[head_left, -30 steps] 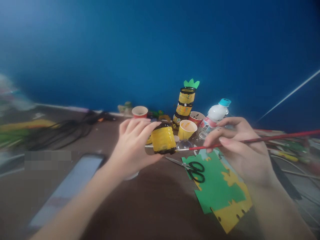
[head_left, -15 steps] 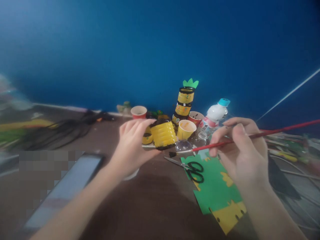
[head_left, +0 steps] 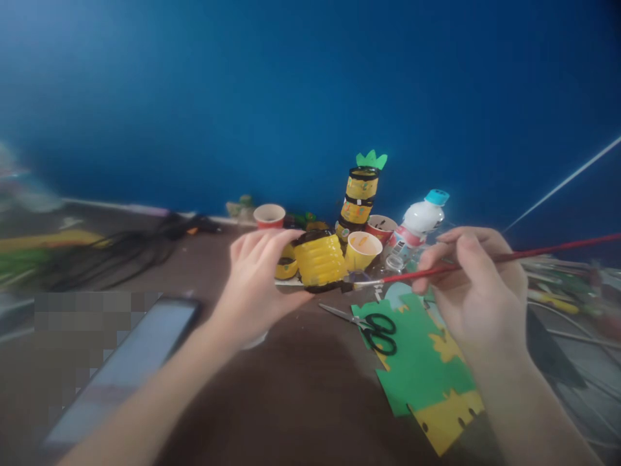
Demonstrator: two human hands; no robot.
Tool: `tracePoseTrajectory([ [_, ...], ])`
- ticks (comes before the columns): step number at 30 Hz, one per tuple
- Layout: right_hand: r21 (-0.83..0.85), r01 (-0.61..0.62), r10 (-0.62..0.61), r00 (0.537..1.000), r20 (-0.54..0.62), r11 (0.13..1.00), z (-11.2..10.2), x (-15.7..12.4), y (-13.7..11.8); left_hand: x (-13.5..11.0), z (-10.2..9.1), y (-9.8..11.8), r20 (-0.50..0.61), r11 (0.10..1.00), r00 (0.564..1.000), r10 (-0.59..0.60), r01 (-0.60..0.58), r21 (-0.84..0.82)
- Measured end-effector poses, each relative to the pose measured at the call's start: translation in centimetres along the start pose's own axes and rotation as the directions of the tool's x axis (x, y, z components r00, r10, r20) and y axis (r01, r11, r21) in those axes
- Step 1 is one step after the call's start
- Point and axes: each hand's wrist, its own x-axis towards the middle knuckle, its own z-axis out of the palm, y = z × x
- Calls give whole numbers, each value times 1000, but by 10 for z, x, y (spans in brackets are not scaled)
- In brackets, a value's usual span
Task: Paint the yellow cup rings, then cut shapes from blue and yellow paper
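My left hand grips a yellow ribbed piece with black painted ends, thumb beneath and fingers on top. Between the fingers of my right hand is a red-handled paintbrush. Its dark bristle tip meets the lower right black edge of the yellow piece, or lies just in front of it; I cannot tell which. Behind stands a tower of yellow and black sections with a green paper crown. A yellow paper cup stands to the right of the held piece.
Scissors with black handles lie partly on green and yellow paper. A white bottle with a blue cap and a red cup stand behind. Another red cup is farther left. A phone lies near my left forearm, with black cables beyond.
The brush tip has moved right and up to the lower right edge of the yellow piece. My right hand has shifted slightly right; my left hand keeps its hold.
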Motion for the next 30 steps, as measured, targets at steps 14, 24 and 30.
tracePoseTrajectory([
  [14, -16, 6, -6, 998, -54, 1000, -6, 4, 1, 0, 0, -2, -24, 1000, 999, -24, 23, -4],
  [24, 14, -31, 31, 999, 31, 999, 1, 1, 5, 0, 2, 1, -49, 999, 999, -24, 22, -40],
  [30, 21, -29, 28, 999, 25, 999, -2, 3, 6, -1, 0, 2, -50, 999, 999, -9, 7, -35],
])
